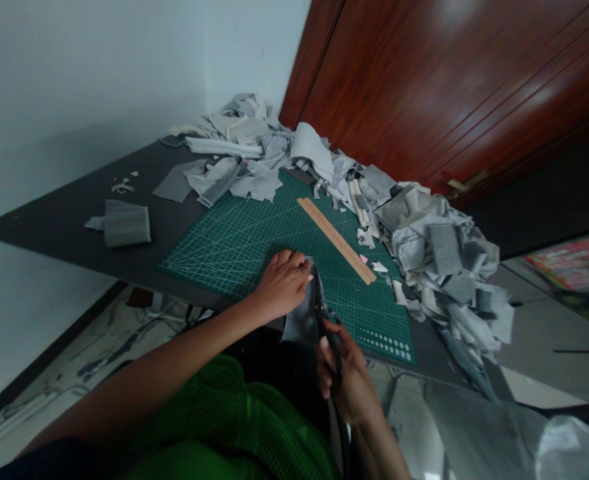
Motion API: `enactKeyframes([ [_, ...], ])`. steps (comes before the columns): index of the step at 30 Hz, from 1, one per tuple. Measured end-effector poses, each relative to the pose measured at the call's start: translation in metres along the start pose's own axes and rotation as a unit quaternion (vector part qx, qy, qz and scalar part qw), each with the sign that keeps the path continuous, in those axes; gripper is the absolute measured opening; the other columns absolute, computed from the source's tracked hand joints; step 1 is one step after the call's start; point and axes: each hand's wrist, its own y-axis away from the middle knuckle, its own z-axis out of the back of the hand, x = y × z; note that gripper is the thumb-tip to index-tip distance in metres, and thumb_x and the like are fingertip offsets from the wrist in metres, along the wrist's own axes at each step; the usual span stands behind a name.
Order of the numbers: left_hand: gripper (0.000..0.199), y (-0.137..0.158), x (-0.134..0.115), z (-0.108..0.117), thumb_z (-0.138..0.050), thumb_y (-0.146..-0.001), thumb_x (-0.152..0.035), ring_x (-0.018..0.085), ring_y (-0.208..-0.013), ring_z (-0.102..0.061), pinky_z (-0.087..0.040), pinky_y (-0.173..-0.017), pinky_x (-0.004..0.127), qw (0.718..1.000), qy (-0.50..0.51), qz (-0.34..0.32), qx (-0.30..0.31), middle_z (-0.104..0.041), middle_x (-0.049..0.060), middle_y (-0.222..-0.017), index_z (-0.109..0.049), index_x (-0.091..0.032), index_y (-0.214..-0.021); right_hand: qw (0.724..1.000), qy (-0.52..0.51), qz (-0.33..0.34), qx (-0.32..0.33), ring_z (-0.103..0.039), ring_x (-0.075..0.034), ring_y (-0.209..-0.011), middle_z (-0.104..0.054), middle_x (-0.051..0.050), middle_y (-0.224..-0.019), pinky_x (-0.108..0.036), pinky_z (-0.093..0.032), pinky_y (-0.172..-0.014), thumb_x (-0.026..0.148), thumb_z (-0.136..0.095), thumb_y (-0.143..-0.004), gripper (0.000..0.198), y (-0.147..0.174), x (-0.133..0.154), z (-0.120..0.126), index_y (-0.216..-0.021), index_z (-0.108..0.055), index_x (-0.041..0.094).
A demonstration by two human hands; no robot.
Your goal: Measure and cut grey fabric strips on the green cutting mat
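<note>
A grey piece of fabric [300,321] lies over the front edge of the green cutting mat [254,233], part of it hanging past the table edge. My left hand [287,283] presses on its upper part, fingers bent and closed on the cloth. Black-handled scissors [335,360] are in my right hand [344,370], fingers wrapped around the handles. Their blades point away from me along the fabric's right side, where a narrow strip of cloth stands off. The far blade tips end close to my left fingers.
A wooden ruler [337,240] lies diagonally on the mat. Heaps of grey and white fabric scraps [419,233] line the back and right of the dark table [74,193]. A folded grey cloth [127,223] sits at left. Behind stands a reddish-brown door [399,87].
</note>
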Motion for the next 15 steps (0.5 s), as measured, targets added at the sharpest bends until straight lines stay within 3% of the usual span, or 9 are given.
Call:
enactKeyframes([
  [15,0.032,0.0,0.001,-0.002,-0.044,-0.104,-0.03,0.029,-0.112,-0.049,-0.04,-0.094,0.045,1.0,0.006,0.004,-0.001,-0.061,0.01,-0.118,-0.064,-0.019,-0.127,1.0,0.021,0.014,0.017,-0.035,-0.004,-0.038,-0.045,0.014,-0.06,-0.014,-0.035,-0.031,0.057,-0.083,-0.076,0.062,-0.009,0.011,-0.006,-0.119,-0.053,0.024],
])
